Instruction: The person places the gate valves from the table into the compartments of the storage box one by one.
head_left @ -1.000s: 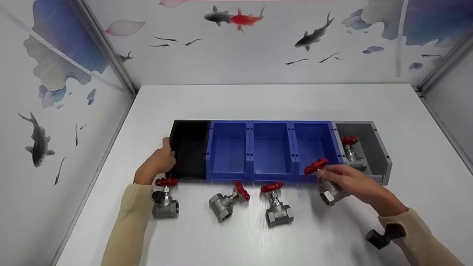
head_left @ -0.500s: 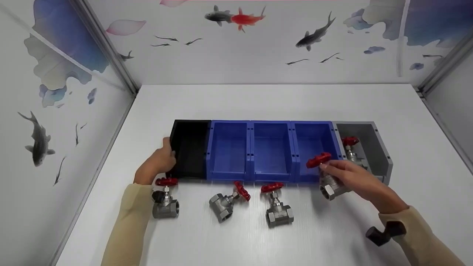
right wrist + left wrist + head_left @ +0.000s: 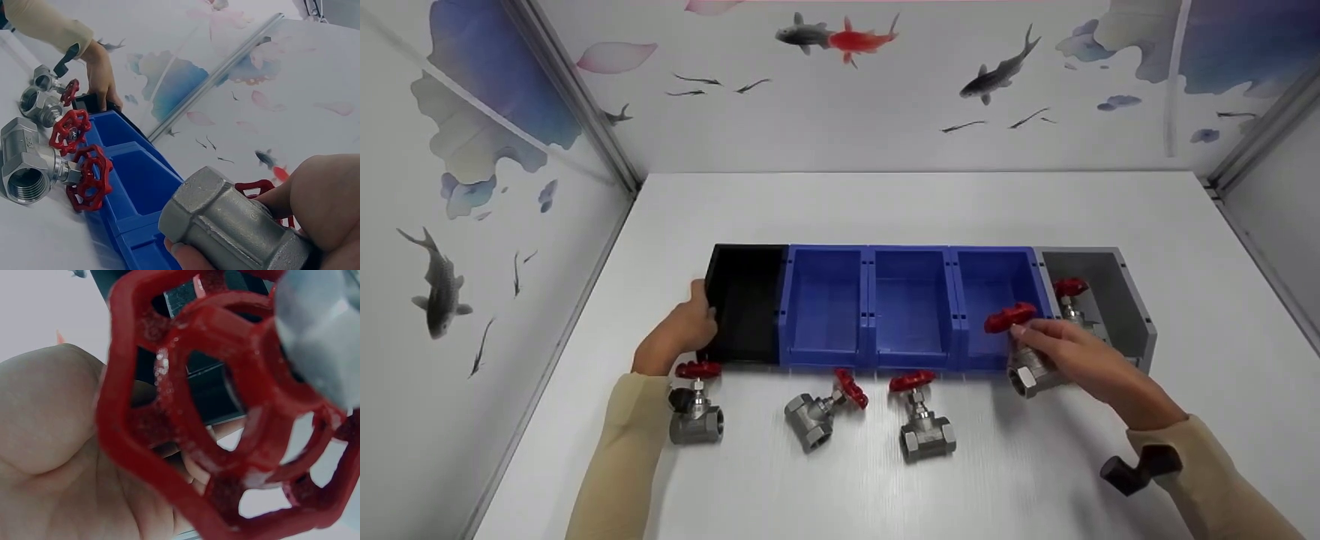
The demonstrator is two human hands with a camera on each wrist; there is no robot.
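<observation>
**Right hand (image 3: pixel 1086 366) pinches a silver valve (image 3: pixel 1030 373)**

From where I stand, the right hand is curled in tight, with thumb and finger pinching the valve just under its red wheel. The wheel leans to the left, and it sits in front of the last blue bin (image 3: pixel 997 277) — I can't tell if it touches the bin's front edge.

The left hand (image 3: pixel 679 334) touches the outer side of the black bin (image 3: pixel 746 300) at the other end of the row. Its thumb points up along the wall, but I can't tell how tightly the fingers hold on.

Three more valves lie on the white worktop (image 3: pixel 840 502) in front of the bins. The left valve (image 3: pixel 697 426) is beside the left sleeve (image 3: pixel 622 442), the middle valve (image 3: pixel 812 421) is tipped over to the right, and the right valve (image 3: pixel 928 437) has its wheel toward the bins. One more valve (image 3: pixel 1070 287) is inside the grey bin (image 3: pixel 1136 307), partly hidden by the right hand.
</observation>
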